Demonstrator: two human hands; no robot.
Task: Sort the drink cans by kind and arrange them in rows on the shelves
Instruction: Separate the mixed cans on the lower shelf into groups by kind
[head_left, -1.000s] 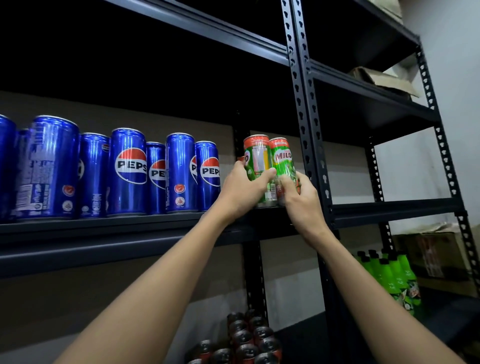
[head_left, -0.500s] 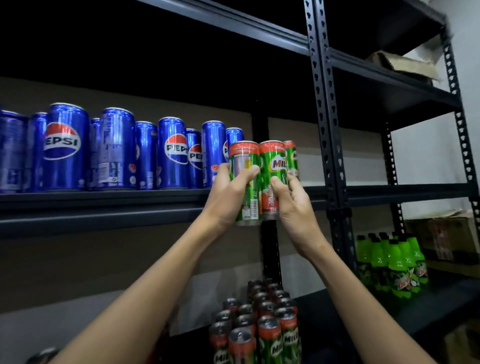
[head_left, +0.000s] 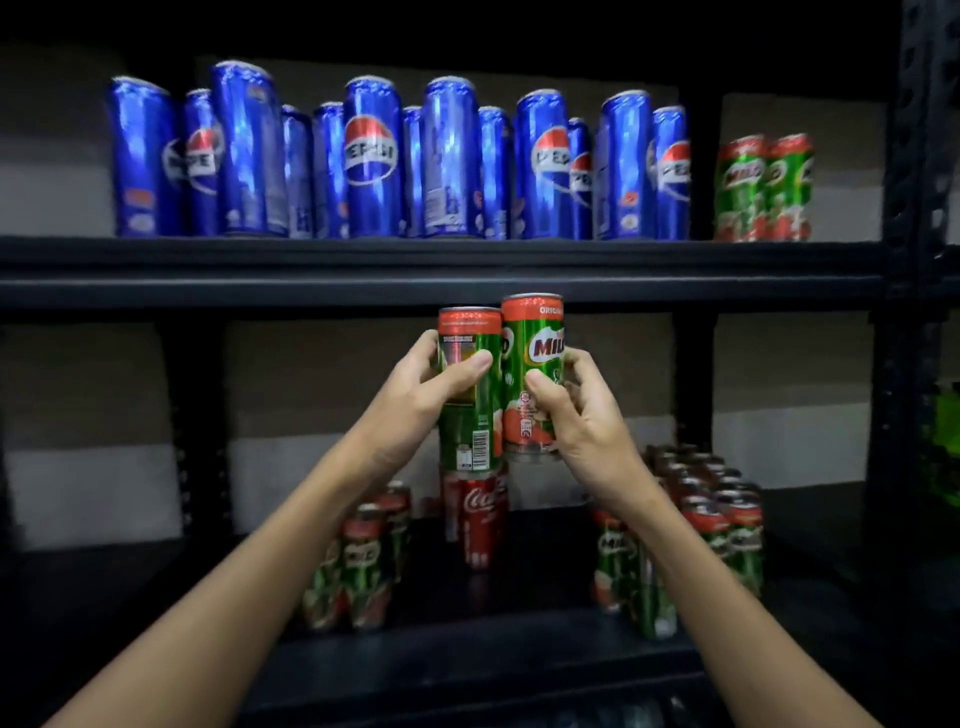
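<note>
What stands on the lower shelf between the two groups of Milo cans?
In the head view, a red Coca-Cola can stands alone between the left Milo group and the right Milo group.

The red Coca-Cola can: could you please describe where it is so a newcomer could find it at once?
Look at the lower shelf, below the row of blue Pepsi cans. Between two clusters of green Milo cans, left and right, the Coca-Cola can stands directly beneath the person's raised hands. It is the only all-red can there.
</note>
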